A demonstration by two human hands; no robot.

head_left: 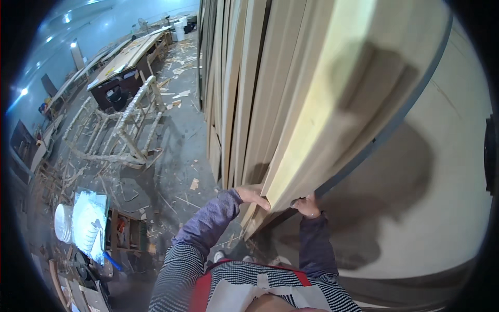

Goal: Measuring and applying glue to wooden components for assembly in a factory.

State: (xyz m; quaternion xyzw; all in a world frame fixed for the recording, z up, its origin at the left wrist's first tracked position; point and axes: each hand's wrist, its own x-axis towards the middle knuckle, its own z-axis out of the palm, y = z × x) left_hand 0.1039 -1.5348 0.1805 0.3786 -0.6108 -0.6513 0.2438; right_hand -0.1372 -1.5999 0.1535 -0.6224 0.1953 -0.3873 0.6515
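A long pale wooden board [299, 171] with a stepped profile stands upright in front of me, its lower end close to my waist. My left hand [252, 196] is closed round its left edge, the thumb on the near face and the other fingers hidden behind the wood. On the opposite edge, my right hand [307, 206] grips the same board, with part of its fingers out of sight. Several similar tall boards [249, 104] lean in a row just beyond, to the left. A shadow falls across the held board's upper right part.
A large pale panel [447, 218] fills the right side. At left stand a whitish frame rack [122, 135] and a long workbench [127, 54]. Nearer are a white bucket [63, 223] and a paint-smeared board [89, 223]. Wood scraps [182, 94] litter the grey floor [182, 140].
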